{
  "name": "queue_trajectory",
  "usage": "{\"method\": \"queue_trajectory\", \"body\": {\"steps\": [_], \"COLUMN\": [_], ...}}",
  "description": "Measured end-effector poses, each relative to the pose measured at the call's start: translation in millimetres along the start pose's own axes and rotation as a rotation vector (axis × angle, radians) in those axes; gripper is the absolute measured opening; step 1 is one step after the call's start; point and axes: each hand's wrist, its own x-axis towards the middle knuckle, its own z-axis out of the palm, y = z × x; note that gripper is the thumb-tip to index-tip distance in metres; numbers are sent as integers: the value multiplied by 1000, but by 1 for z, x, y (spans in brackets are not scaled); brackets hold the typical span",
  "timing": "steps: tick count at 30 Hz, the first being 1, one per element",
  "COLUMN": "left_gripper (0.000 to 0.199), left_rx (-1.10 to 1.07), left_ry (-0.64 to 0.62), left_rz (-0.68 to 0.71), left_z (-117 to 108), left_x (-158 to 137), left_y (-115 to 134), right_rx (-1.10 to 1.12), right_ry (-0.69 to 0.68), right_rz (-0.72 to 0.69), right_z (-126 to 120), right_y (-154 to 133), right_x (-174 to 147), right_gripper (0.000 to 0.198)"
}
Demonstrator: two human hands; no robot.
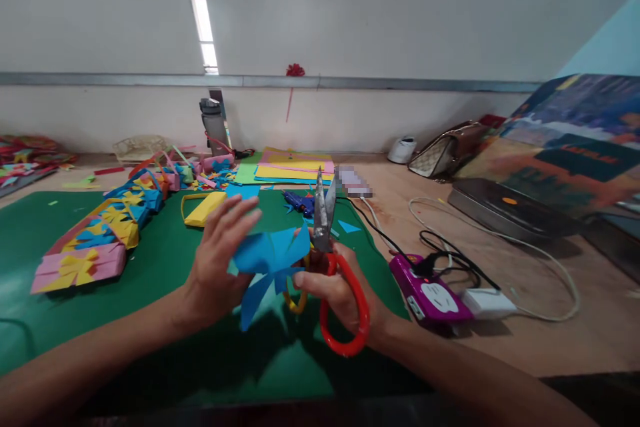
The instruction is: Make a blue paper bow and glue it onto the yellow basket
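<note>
My right hand [345, 287] holds a pair of red-handled scissors [324, 213], blades pointing up and slightly apart. Its thumb and fingers also pinch a cut blue paper bow [273, 250] with several pointed flaps. A yellow loop [296, 303] hangs beside that hand; what it belongs to is partly hidden. To the left of the bow, my left hand [215, 263] is open, fingers raised and spread, with its thumb by the paper's left edge. Behind the hands lie a small yellow paper bag [205, 209] and a blue glue gun [300, 203] on the green mat [165, 347].
Finished paper bags with bows [83, 268] line the mat's left. Colored paper sheets [295, 167], scraps and a grey bottle [214, 127] stand behind. On the right are a purple power strip [430, 290], a white adapter [487, 302], loose cables and a dark case [510, 207].
</note>
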Motion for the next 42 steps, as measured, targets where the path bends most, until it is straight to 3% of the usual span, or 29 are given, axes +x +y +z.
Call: {"method": "queue_trajectory", "body": {"steps": [3, 5, 6, 8, 10, 13, 18, 25, 28, 32, 35, 42], "left_gripper": [53, 41, 40, 47, 49, 37, 29, 29, 26, 23, 24, 19], "left_rx": [-393, -748, -904, -1126, -1204, -1138, -1063, -952, -939, -958, -992, -1007], "left_ry": [64, -6, -59, -162, -227, -275, -301, -336, -252, 1, 173, 343], "left_rz": [-558, -920, -1049, -1170, -1151, -1112, -1171, -1153, -1155, -1107, -1068, -970], "left_z": [2, 5, 6, 9, 13, 18, 23, 23, 19, 5, -6, -23], "left_x": [4, 3, 2, -1, -4, -8, -13, -11, -5, 9, 17, 29], "left_y": [-8, -11, -11, -10, -6, -4, -8, 0, 2, -3, -6, -11], "right_rx": [-92, -98, -90, -79, -72, -49, -77, -177, -203, -346, -467, -589], "right_ry": [102, 130, 142, 172, 196, 173, 44, 29, 77, 123, 11, -141], "right_rz": [-16, -2, 12, 55, 93, 125, 136, 88, 60, 7, 33, 203], "right_z": [0, -1, -1, -2, -3, -4, -5, -3, -6, -21, -34, -42], "right_y": [-4, -4, -3, -1, 1, 6, 7, 4, 0, -8, -11, -1], "right_x": [0, 1, 1, 3, 4, 7, 9, 11, 12, 16, 18, 9], "right_gripper": [22, 23, 26, 33, 39, 40, 24, 22, 32, 40, 45, 47]}}
